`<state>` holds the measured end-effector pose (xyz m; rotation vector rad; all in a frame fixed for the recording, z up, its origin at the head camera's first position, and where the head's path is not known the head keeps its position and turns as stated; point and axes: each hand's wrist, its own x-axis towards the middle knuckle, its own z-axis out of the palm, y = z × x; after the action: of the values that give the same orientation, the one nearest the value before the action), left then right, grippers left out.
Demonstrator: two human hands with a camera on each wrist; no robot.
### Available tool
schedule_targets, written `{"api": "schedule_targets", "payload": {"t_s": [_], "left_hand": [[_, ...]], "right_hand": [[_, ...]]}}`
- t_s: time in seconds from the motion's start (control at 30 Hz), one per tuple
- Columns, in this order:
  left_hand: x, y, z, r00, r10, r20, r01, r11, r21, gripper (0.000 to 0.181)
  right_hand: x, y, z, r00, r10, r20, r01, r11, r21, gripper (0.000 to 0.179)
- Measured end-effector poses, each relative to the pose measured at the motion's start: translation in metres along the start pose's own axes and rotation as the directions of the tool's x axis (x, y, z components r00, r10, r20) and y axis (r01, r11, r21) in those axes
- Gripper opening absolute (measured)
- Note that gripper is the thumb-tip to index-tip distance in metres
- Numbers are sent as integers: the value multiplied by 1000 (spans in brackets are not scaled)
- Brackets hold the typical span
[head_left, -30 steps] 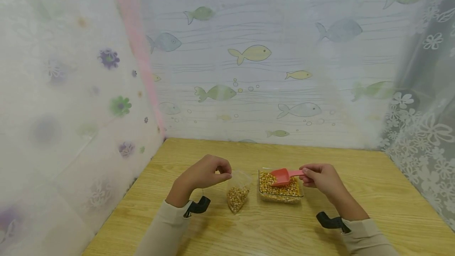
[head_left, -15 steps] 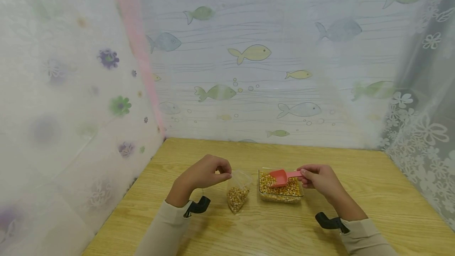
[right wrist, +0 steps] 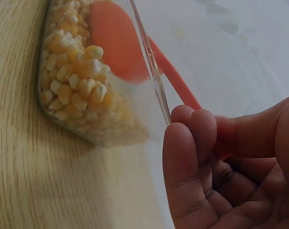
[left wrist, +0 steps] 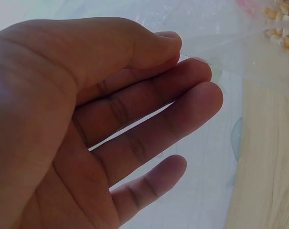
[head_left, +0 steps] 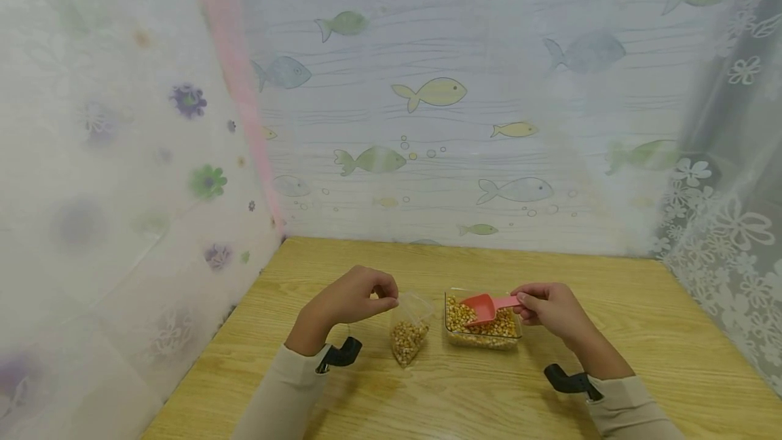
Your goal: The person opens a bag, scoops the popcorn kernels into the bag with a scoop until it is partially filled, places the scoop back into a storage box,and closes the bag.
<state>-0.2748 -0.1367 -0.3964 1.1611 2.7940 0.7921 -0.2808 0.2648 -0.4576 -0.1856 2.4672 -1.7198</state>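
A clear plastic bag [head_left: 408, 341] part full of corn kernels stands on the table, its top edge pinched between the thumb and index finger of my left hand [head_left: 354, 297]. In the left wrist view the other fingers [left wrist: 158, 129] of that hand are loosely spread beneath the bag's edge. Right of the bag is a clear rectangular container [head_left: 482, 341] holding yellow and white kernels [right wrist: 77, 81]. My right hand [head_left: 552, 307] grips the handle of a red scoop [head_left: 482, 309] by its end. The scoop's bowl sits down among the kernels, seen through the container wall in the right wrist view.
Both things stand on a wood-grain table [head_left: 440, 399]. Behind it hangs a curtain [head_left: 452, 155] printed with fish, and a flowered sheet [head_left: 153, 189] closes off the left side. Black wrist mounts [head_left: 342, 353] stick out from both sleeves.
The scoop has shifted slightly left and sunk deeper into the kernels, with my right hand moving a little left along with it. My left hand and the bag have stayed in place.
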Motion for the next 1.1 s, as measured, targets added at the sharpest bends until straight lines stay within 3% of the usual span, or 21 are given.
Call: {"api": "schedule_targets", "payload": {"t_s": [0.43,1.1], "left_hand": [[-1,0,1,1000,4,-3,-4,1000,-3,7],[0,-2,2,1000,3,-4,-3,1000,1,10]], "right_hand": [[1,0,4,1000,-16,6,16,995,95,38],[6,13,-6,999,35,-16,-32,983,180,46]]}}
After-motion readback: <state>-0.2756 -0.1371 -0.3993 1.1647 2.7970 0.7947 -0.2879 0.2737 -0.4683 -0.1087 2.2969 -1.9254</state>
